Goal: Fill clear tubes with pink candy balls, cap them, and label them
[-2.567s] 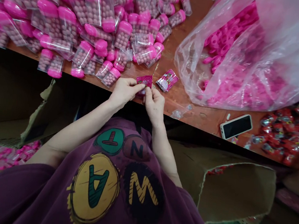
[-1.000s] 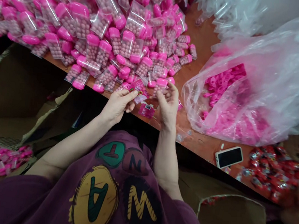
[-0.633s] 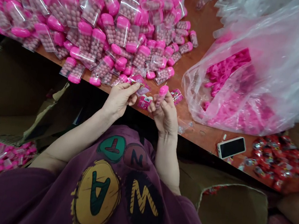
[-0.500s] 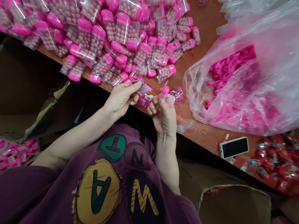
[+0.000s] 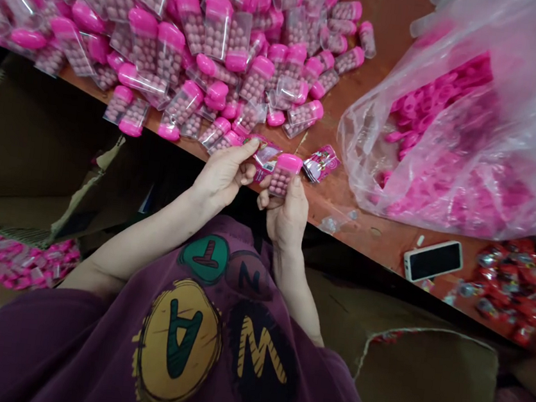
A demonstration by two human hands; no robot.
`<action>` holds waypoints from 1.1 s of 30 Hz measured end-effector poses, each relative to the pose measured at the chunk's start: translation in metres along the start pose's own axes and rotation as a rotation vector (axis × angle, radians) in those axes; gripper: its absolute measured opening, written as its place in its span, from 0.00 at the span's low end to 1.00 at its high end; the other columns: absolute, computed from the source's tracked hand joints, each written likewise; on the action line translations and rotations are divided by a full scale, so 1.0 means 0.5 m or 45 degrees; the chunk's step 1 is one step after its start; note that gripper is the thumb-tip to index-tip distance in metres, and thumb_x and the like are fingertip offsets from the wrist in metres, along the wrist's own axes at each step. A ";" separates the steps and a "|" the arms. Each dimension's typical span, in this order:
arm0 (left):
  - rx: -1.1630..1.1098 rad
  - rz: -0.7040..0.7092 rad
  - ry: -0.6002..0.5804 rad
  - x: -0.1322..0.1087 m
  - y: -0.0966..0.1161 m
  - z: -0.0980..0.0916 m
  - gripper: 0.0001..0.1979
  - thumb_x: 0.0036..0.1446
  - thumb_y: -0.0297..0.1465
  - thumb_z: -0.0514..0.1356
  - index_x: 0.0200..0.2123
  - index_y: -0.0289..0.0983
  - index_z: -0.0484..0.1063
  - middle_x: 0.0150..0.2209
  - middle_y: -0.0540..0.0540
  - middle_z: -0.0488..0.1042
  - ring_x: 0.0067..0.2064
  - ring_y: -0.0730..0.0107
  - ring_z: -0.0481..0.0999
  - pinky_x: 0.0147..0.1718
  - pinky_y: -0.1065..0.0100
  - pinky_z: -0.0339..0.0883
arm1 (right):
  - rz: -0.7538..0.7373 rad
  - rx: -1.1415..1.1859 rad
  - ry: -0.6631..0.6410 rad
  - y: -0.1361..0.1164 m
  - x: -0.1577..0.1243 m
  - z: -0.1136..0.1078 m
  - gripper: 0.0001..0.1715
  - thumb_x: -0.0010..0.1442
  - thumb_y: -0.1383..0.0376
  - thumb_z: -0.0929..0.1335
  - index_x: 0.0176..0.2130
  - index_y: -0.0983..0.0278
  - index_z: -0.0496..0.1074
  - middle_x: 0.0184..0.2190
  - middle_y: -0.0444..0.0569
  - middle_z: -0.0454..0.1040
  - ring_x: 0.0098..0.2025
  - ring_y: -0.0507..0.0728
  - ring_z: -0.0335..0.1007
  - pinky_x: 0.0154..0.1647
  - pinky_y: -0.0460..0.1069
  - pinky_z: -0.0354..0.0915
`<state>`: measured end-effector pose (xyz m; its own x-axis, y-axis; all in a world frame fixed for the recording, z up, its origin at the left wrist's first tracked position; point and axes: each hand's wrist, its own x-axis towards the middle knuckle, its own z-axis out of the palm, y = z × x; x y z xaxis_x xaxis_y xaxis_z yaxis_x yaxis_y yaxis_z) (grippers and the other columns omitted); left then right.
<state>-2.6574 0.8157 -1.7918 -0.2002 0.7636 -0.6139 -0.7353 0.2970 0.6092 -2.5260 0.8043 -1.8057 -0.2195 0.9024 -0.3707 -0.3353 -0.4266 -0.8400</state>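
Observation:
My right hand (image 5: 290,213) is closed on a small clear candy box (image 5: 281,180) with a pink cap and pink balls inside, its broad face turned up. My left hand (image 5: 225,173) pinches a printed pink label (image 5: 267,154) with a clear part, just left of the box. Part of the label is hidden behind my fingers and the box. A small stack of pink printed labels (image 5: 321,163) lies on the table to the right of the box. Beyond my hands spreads a big heap of similar candy boxes (image 5: 216,34).
A clear plastic bag (image 5: 360,134) of pink plastic pieces stands right on the orange-brown table (image 5: 365,235). Beside it lie a phone (image 5: 434,261) and red wrapped items (image 5: 520,281). Cardboard boxes (image 5: 426,380) stand below the table edge; more pink boxes (image 5: 23,261) lie lower left.
My right hand has turned the candy box from edge-on so its broad face shows, and brought it nearer the label in my left hand. The view has shifted slightly.

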 end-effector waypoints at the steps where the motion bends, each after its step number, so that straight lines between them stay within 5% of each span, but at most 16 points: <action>1: 0.004 -0.002 -0.009 -0.001 -0.002 0.001 0.19 0.61 0.39 0.73 0.28 0.35 0.70 0.19 0.54 0.67 0.19 0.81 0.65 0.17 0.77 0.54 | -0.005 -0.005 0.008 0.003 0.000 0.000 0.29 0.65 0.38 0.69 0.40 0.61 0.71 0.31 0.44 0.77 0.21 0.47 0.62 0.20 0.46 0.60; 13: 0.159 -0.042 -0.095 -0.015 -0.007 0.001 0.24 0.64 0.45 0.70 0.26 0.36 0.67 0.17 0.54 0.65 0.17 0.81 0.62 0.18 0.75 0.54 | 0.002 -0.047 -0.045 0.032 -0.011 -0.012 0.26 0.69 0.41 0.68 0.38 0.60 0.70 0.27 0.40 0.73 0.20 0.46 0.60 0.18 0.44 0.57; 18: 0.278 -0.071 -0.124 -0.016 -0.006 -0.002 0.25 0.61 0.45 0.73 0.23 0.33 0.70 0.17 0.52 0.67 0.17 0.82 0.63 0.16 0.75 0.49 | -0.101 -0.164 -0.055 0.039 -0.011 -0.021 0.22 0.69 0.43 0.68 0.51 0.55 0.68 0.31 0.40 0.72 0.24 0.48 0.65 0.18 0.43 0.59; 23: 0.246 -0.172 -0.199 -0.010 -0.009 -0.009 0.23 0.59 0.41 0.75 0.24 0.31 0.72 0.19 0.51 0.68 0.18 0.84 0.63 0.17 0.76 0.47 | -0.299 -0.536 -0.003 0.043 -0.014 -0.033 0.27 0.71 0.44 0.67 0.62 0.52 0.63 0.35 0.44 0.75 0.32 0.54 0.76 0.36 0.52 0.76; 26: 0.206 -0.264 -0.300 -0.010 -0.012 -0.013 0.22 0.57 0.42 0.75 0.26 0.30 0.74 0.20 0.50 0.69 0.19 0.83 0.64 0.17 0.76 0.48 | -0.391 -0.680 -0.009 0.040 -0.016 -0.039 0.30 0.70 0.45 0.68 0.64 0.51 0.61 0.36 0.46 0.77 0.35 0.56 0.78 0.43 0.57 0.79; 29: 0.223 -0.287 -0.325 -0.017 -0.020 -0.014 0.23 0.55 0.43 0.77 0.27 0.31 0.74 0.22 0.50 0.70 0.20 0.83 0.65 0.18 0.76 0.49 | -0.266 -0.564 -0.018 0.032 -0.011 -0.040 0.29 0.69 0.44 0.69 0.63 0.51 0.63 0.34 0.44 0.76 0.31 0.54 0.76 0.34 0.53 0.77; 33: 0.247 -0.201 -0.308 -0.029 -0.033 -0.016 0.20 0.57 0.40 0.76 0.28 0.31 0.75 0.24 0.48 0.73 0.21 0.83 0.65 0.19 0.77 0.49 | -0.036 -0.304 -0.099 0.023 0.003 -0.047 0.28 0.68 0.42 0.68 0.59 0.53 0.66 0.28 0.39 0.69 0.19 0.47 0.59 0.16 0.44 0.60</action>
<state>-2.6476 0.7951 -1.7970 0.0824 0.8064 -0.5856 -0.6037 0.5080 0.6145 -2.5086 0.8020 -1.8249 -0.2861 0.9025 -0.3220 -0.1181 -0.3667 -0.9228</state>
